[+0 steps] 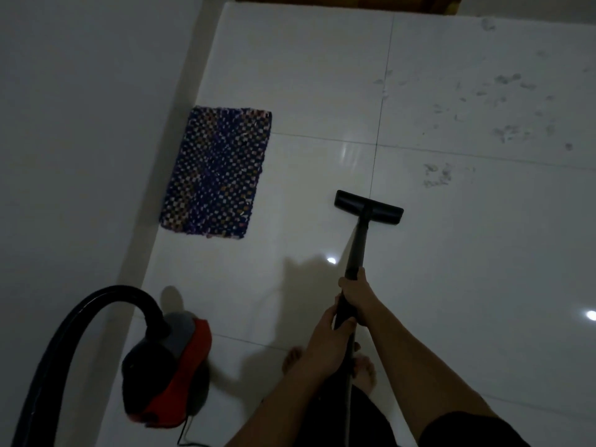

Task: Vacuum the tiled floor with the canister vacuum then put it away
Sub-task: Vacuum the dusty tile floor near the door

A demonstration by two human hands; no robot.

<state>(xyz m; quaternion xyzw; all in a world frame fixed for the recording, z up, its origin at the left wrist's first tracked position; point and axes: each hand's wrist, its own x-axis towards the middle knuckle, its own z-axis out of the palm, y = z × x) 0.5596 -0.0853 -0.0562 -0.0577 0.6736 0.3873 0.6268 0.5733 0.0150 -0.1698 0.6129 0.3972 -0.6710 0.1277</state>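
Both my hands grip wand: right hand in front, left hand behind. Black head on floor, dirt further right. Red vac on my left. Reach too far & hose cd yank vac over; head cd snag mat.

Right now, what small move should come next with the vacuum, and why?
Probably push the flat black floor head forward and rightward: grey dust marks lie just beyond it on the glossy white tiles, and the left hand and right hand grip the black wand.
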